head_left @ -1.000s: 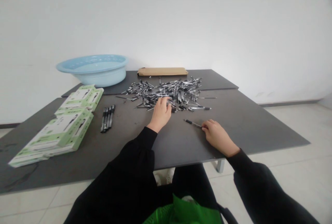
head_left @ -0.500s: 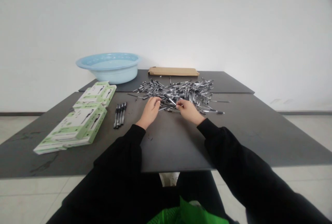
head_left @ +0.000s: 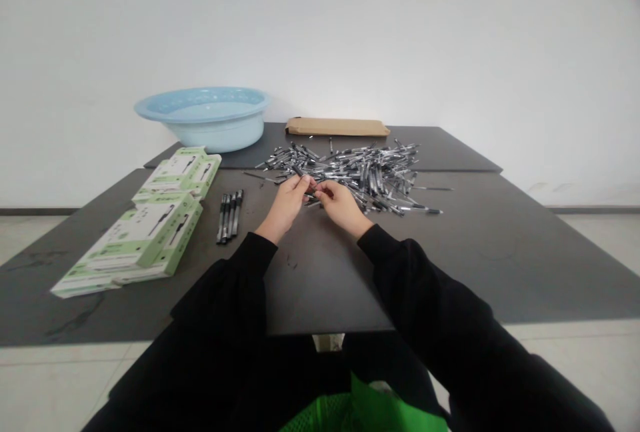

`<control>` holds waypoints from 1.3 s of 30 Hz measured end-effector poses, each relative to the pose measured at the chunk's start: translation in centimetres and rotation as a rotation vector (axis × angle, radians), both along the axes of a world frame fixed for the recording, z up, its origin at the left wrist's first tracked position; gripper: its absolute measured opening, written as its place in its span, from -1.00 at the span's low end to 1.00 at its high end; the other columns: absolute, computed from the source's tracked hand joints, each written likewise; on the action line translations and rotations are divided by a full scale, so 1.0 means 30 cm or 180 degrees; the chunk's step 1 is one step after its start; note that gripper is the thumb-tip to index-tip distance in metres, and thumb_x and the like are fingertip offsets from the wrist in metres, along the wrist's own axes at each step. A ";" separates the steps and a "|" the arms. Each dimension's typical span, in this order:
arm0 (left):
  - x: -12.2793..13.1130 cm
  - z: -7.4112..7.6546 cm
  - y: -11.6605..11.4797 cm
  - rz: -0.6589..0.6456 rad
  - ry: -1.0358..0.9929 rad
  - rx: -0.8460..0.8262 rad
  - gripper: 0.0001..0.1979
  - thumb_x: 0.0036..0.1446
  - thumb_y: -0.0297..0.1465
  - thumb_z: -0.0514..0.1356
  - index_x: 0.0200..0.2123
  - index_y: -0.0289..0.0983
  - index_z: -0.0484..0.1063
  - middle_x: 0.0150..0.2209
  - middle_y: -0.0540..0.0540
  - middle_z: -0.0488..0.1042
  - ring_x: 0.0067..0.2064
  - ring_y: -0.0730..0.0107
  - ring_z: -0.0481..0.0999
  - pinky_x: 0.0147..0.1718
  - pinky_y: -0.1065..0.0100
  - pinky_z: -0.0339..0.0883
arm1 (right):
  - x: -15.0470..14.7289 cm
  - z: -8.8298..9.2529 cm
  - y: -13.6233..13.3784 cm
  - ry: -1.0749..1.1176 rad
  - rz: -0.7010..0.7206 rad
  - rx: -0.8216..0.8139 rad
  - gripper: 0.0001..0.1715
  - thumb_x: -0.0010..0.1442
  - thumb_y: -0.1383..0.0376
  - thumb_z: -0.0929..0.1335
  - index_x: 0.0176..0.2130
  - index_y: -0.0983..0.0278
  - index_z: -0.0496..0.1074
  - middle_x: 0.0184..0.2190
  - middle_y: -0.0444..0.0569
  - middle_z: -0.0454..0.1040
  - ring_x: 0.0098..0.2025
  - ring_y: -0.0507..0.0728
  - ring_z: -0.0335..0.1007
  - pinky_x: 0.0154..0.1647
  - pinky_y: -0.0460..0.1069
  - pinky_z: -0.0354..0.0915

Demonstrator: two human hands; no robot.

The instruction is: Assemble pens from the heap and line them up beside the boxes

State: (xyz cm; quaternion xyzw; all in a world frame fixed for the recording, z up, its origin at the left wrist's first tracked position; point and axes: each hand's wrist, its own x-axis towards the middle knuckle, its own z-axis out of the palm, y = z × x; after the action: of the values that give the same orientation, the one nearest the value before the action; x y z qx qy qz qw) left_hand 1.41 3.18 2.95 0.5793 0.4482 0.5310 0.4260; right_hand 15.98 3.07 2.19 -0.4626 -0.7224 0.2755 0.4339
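A dark-ended pen (head_left: 297, 170) slants up out of the fingers of my left hand (head_left: 286, 207), which is closed round it. My right hand (head_left: 341, 205) meets the left one, its thumb and fingers pinched at the pen's near end; the fingers partly hide that end. Just beyond both hands spreads a loose pile of clear and black pens (head_left: 375, 175), lying in many directions. To the left of my left hand, several capped pens (head_left: 230, 217) lie side by side in a row.
Stacked white and green pen boxes (head_left: 145, 235) stand on the left of the dark table (head_left: 450, 259). Behind them is a large light-blue basin (head_left: 220, 132). A flat brown cardboard piece (head_left: 337, 127) lies at the back by the wall.
My right hand has moved left with a pen from the pile, up to my left hand. The left fingers have closed on the pen. The view has shifted slightly.
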 end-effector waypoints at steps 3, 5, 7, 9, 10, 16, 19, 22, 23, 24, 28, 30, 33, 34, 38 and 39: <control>-0.011 0.015 0.001 0.0157 -0.0064 -0.0013 -0.70 0.26 -0.17 0.08 -0.35 -0.26 0.42 -0.28 -0.10 0.50 -0.25 0.38 0.47 -0.36 0.43 0.37 | 0.035 -0.004 0.020 -0.0310 -0.0110 0.0391 -0.83 0.20 0.40 0.27 -0.29 0.27 0.46 -0.32 -0.03 0.44 -0.22 0.14 0.32 -0.10 0.02 0.24; -0.021 0.023 0.004 0.0206 -0.0127 -0.0009 -0.69 0.27 -0.17 0.05 -0.35 -0.26 0.41 -0.27 -0.11 0.49 -0.25 0.38 0.47 -0.37 0.43 0.37 | 0.063 -0.011 0.032 -0.0661 -0.0217 0.0630 -0.76 0.20 0.44 0.26 -0.26 0.28 0.50 -0.28 0.03 0.41 -0.15 0.18 0.31 -0.04 0.06 0.22; -0.028 0.026 0.005 0.0207 -0.0128 0.0000 -0.69 0.28 -0.18 0.03 -0.36 -0.26 0.40 -0.27 -0.11 0.49 -0.26 0.39 0.46 -0.38 0.43 0.37 | 0.090 -0.019 0.037 -0.1048 -0.0328 0.0759 -0.72 0.19 0.45 0.26 -0.23 0.27 0.54 -0.24 0.07 0.39 -0.11 0.22 0.29 -0.03 0.09 0.20; -0.027 0.024 0.004 0.0218 -0.0043 0.0009 -0.69 0.29 -0.19 0.02 -0.37 -0.26 0.39 -0.28 -0.11 0.49 -0.27 0.38 0.46 -0.38 0.42 0.35 | 0.109 -0.027 0.036 -0.1402 -0.0401 0.0831 -0.71 0.19 0.44 0.28 -0.21 0.25 0.57 -0.20 0.10 0.39 -0.08 0.26 0.26 -0.02 0.12 0.18; -0.024 0.022 0.002 0.0219 0.0030 0.0014 -0.69 0.30 -0.19 0.02 -0.37 -0.26 0.38 -0.28 -0.11 0.50 -0.27 0.38 0.46 -0.38 0.42 0.34 | 0.115 -0.030 0.034 -0.1546 -0.0408 0.0856 -0.71 0.20 0.43 0.28 -0.20 0.25 0.58 -0.18 0.11 0.38 -0.06 0.27 0.25 -0.02 0.13 0.17; -0.008 0.016 -0.007 0.0283 0.0393 0.0105 -0.68 0.29 -0.17 0.03 -0.37 -0.25 0.40 -0.31 -0.10 0.50 -0.31 0.35 0.44 -0.41 0.39 0.29 | 0.116 -0.042 0.024 -0.2064 -0.0313 0.0916 -0.67 0.23 0.41 0.28 -0.12 0.24 0.59 -0.07 0.16 0.38 -0.01 0.31 0.20 -0.04 0.15 0.10; -0.010 0.021 -0.010 0.0356 0.0450 0.0122 -0.67 0.27 -0.15 0.05 -0.37 -0.25 0.41 -0.33 -0.10 0.49 -0.32 0.36 0.43 -0.42 0.41 0.27 | 0.114 -0.043 0.025 -0.2215 -0.0260 0.0934 -0.70 0.24 0.40 0.29 -0.15 0.24 0.60 -0.07 0.15 0.39 0.00 0.30 0.19 -0.07 0.14 0.06; -0.012 0.026 -0.013 0.0394 0.0453 0.0097 -0.67 0.28 -0.16 0.04 -0.37 -0.27 0.40 -0.33 -0.08 0.48 -0.33 0.38 0.43 -0.43 0.43 0.25 | 0.115 -0.038 0.025 -0.2320 -0.0225 0.0983 -0.73 0.27 0.37 0.30 -0.19 0.26 0.61 -0.11 0.12 0.42 -0.04 0.26 0.22 -0.10 0.12 0.02; -0.012 0.027 -0.014 0.0397 0.0457 0.0090 -0.68 0.28 -0.17 0.04 -0.37 -0.27 0.40 -0.33 -0.08 0.47 -0.33 0.39 0.43 -0.43 0.43 0.24 | 0.116 -0.035 0.024 -0.2352 -0.0204 0.1014 -0.74 0.28 0.36 0.30 -0.20 0.26 0.61 -0.12 0.11 0.43 -0.05 0.25 0.22 -0.10 0.12 0.01; -0.012 0.028 -0.014 0.0400 0.0465 0.0087 -0.68 0.28 -0.18 0.03 -0.37 -0.27 0.39 -0.34 -0.08 0.47 -0.34 0.40 0.43 -0.43 0.43 0.24 | 0.116 -0.032 0.022 -0.2387 -0.0181 0.1052 -0.75 0.29 0.36 0.31 -0.22 0.27 0.61 -0.14 0.10 0.44 -0.05 0.24 0.23 -0.10 0.11 -0.01; -0.010 0.028 -0.015 0.0437 0.0465 0.0089 -0.69 0.29 -0.21 0.03 -0.37 -0.27 0.39 -0.36 -0.07 0.45 -0.35 0.41 0.42 -0.44 0.43 0.24 | 0.116 -0.026 0.017 -0.2533 -0.0096 0.1238 -0.76 0.32 0.33 0.31 -0.25 0.28 0.59 -0.18 0.07 0.46 -0.07 0.23 0.23 -0.11 0.10 -0.05; -0.010 0.027 -0.013 0.0455 0.0448 0.0081 -0.70 0.29 -0.21 0.04 -0.37 -0.28 0.40 -0.37 -0.07 0.45 -0.36 0.41 0.42 -0.45 0.44 0.23 | 0.115 -0.026 0.015 -0.2578 -0.0077 0.1320 -0.75 0.33 0.34 0.30 -0.25 0.28 0.58 -0.18 0.08 0.46 -0.08 0.22 0.22 -0.12 0.10 -0.06; -0.012 0.025 -0.009 0.0489 0.0444 0.0091 -0.70 0.29 -0.22 0.04 -0.38 -0.28 0.40 -0.38 -0.07 0.44 -0.37 0.42 0.41 -0.46 0.44 0.23 | 0.115 -0.030 0.015 -0.2617 -0.0087 0.1403 -0.74 0.34 0.35 0.28 -0.24 0.29 0.57 -0.18 0.09 0.46 -0.09 0.22 0.21 -0.13 0.09 -0.06; -0.013 0.024 -0.008 0.0498 0.0454 0.0103 -0.70 0.30 -0.23 0.04 -0.38 -0.28 0.40 -0.38 -0.07 0.44 -0.38 0.42 0.40 -0.46 0.44 0.23 | 0.115 -0.031 0.015 -0.2626 -0.0090 0.1428 -0.74 0.34 0.35 0.27 -0.23 0.29 0.57 -0.18 0.09 0.45 -0.09 0.22 0.21 -0.13 0.09 -0.06; -0.016 0.019 -0.004 0.0495 0.0486 0.0145 -0.71 0.30 -0.24 0.03 -0.38 -0.27 0.40 -0.39 -0.06 0.43 -0.39 0.42 0.39 -0.46 0.43 0.23 | 0.118 -0.036 0.016 -0.2635 0.0004 0.1536 -0.75 0.34 0.36 0.27 -0.23 0.29 0.55 -0.17 0.09 0.44 -0.10 0.22 0.20 -0.12 0.09 -0.06; -0.016 0.018 -0.003 0.0492 0.0484 0.0154 -0.71 0.29 -0.24 0.03 -0.38 -0.27 0.40 -0.39 -0.06 0.43 -0.39 0.42 0.39 -0.46 0.43 0.22 | 0.119 -0.037 0.016 -0.2623 0.0040 0.1546 -0.76 0.33 0.36 0.28 -0.23 0.29 0.55 -0.17 0.09 0.44 -0.10 0.22 0.21 -0.12 0.09 -0.05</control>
State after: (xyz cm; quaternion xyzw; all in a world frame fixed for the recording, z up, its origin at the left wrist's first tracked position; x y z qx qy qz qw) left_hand 0.92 3.09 3.48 0.5918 0.5096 0.5274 0.3345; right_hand 19.56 3.55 1.09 -0.4141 -0.8806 -0.1051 0.2052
